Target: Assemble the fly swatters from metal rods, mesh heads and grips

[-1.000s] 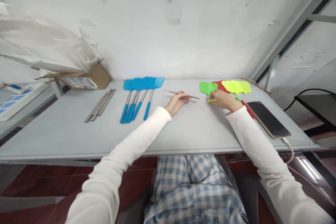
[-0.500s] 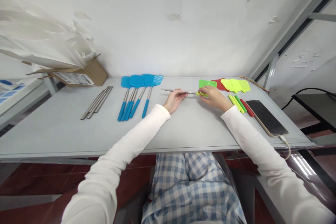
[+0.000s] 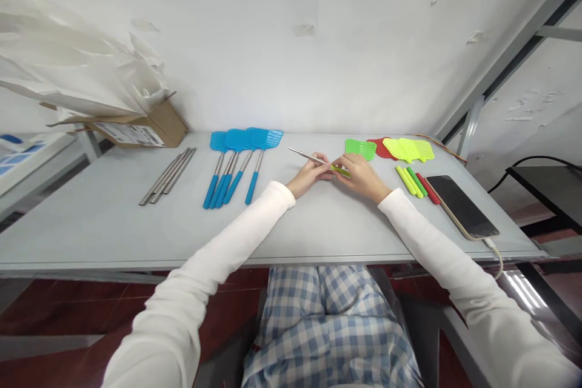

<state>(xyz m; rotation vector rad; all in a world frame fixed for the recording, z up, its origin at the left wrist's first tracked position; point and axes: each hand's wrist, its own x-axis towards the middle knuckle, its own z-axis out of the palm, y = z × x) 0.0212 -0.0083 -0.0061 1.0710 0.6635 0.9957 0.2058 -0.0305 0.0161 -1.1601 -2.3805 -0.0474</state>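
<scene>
My left hand [image 3: 310, 176] is closed on a thin metal rod [image 3: 301, 153], whose bare end points up and to the left. At the rod's other end, my right hand [image 3: 359, 174] grips a yellow-green handle [image 3: 341, 171]. The two hands are close together above the middle of the table, and my fingers hide how far the rod sits in the handle. Beyond my right hand lie a green fly swatter head [image 3: 361, 148], a red one [image 3: 384, 148] partly covered, and yellow-green ones [image 3: 409, 149]. Loose yellow [image 3: 406, 182], green [image 3: 417, 180] and red [image 3: 428, 189] handles lie to its right.
Several blue fly swatters [image 3: 239, 140] lie left of my hands on the grey table [image 3: 291, 236]. Farther left are metal rods [image 3: 168, 177] and a cardboard box [image 3: 157, 127] with plastic wrapping. A phone [image 3: 462, 205] with a cable lies at the right.
Both hands have come closer together, the right one moving left. The rod now tilts, its free end higher and shifted right, and the yellow-green handle has come nearer my left hand.
</scene>
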